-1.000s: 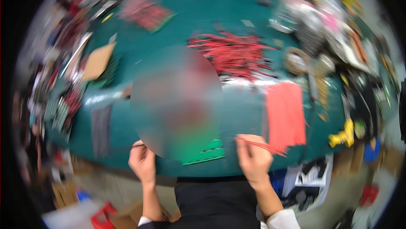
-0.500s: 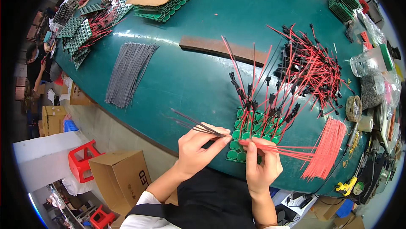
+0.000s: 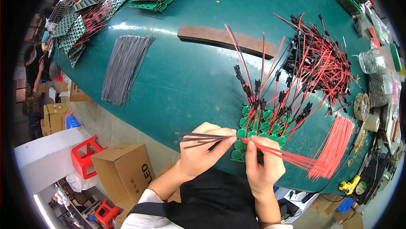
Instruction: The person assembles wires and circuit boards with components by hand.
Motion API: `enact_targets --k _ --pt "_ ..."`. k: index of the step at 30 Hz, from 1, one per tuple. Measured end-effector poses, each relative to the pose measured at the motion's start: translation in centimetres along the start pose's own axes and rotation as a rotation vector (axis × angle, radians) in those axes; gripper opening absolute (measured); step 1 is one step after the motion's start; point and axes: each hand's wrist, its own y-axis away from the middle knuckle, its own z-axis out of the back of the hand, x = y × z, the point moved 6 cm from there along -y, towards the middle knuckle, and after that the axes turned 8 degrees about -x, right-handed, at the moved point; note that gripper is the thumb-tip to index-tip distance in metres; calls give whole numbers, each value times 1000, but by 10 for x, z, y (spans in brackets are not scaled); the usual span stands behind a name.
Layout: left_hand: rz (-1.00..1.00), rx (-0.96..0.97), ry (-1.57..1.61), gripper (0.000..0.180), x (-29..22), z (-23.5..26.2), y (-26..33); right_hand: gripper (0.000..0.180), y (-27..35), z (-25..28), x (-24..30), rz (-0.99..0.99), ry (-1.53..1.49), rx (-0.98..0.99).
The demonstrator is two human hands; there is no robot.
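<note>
My left hand (image 3: pixel 202 149) pinches several thin black wires (image 3: pixel 192 138), which stick out to the left past the fingers. Close beside it, my right hand (image 3: pixel 265 161) grips several red wires (image 3: pixel 292 158) whose far ends trail to the right over the red wire pile. The two sets of fingertips nearly meet in front of a panel of round green circuit boards (image 3: pixel 240 145). Red and black leads with black plug connectors (image 3: pixel 282 98) stand up from that panel. Part of the panel is hidden by my hands.
A bundle of black wires (image 3: pixel 127 69) lies left, a stack of red wires (image 3: pixel 334 146) right. Behind the panel are a rusty metal bar (image 3: pixel 226 41) and a heap of connector leads (image 3: pixel 325 66). Cardboard box (image 3: pixel 122 172) and red stool (image 3: pixel 82 155) stand below the table's left edge.
The view has shifted slightly, moving the table things within it. The black wires in my left hand now lie flatter, and both hands stay close together with their wires.
</note>
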Motion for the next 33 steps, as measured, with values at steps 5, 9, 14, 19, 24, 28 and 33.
enact_targets --k 5,9,14,19,24,28,33 --pt "47 11 -6 19 0 -2 4 24 -1 -4 6 72 -12 56" --pt "-180 -8 -62 24 -5 -7 2 20 6 12 -6 -48 16 -56" --pt "-223 1 -128 30 -7 -8 1 17 7 14 -11 -147 -63 -64" --pt "-94 34 -218 27 -9 -8 3 9 10 26 -15 -226 -103 -5" --pt "-169 24 -262 27 -12 -8 0 9 18 42 -27 -393 -243 -51" --pt "-92 -44 -206 23 -12 0 -2 9 20 59 -29 -419 -254 -118" --pt "-89 210 -119 20 -39 -1 -3 7 31 92 -47 -596 -353 -215"
